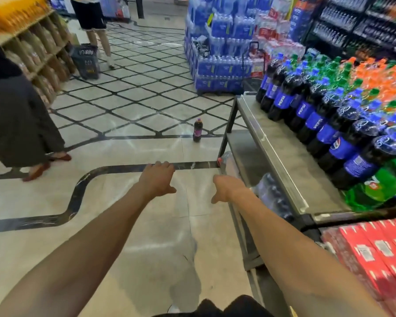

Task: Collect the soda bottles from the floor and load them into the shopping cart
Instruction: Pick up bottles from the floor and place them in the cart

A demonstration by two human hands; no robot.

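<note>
Soda bottle (pixel 197 130), one, stands upright on the floor (pixel 146 225) beyond left hand (pixel 157 179) and right hand (pixel 226 187), both empty, fingers relaxed

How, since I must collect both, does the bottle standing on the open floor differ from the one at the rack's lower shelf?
The floor bottle stands upright; the shelf bottle lies on its side. The floor bottle is dark with a purple label; the shelf bottle looks clear with a red cap. The floor bottle is farther off; the shelf bottle is just past the right hand. Neither is held.
</note>
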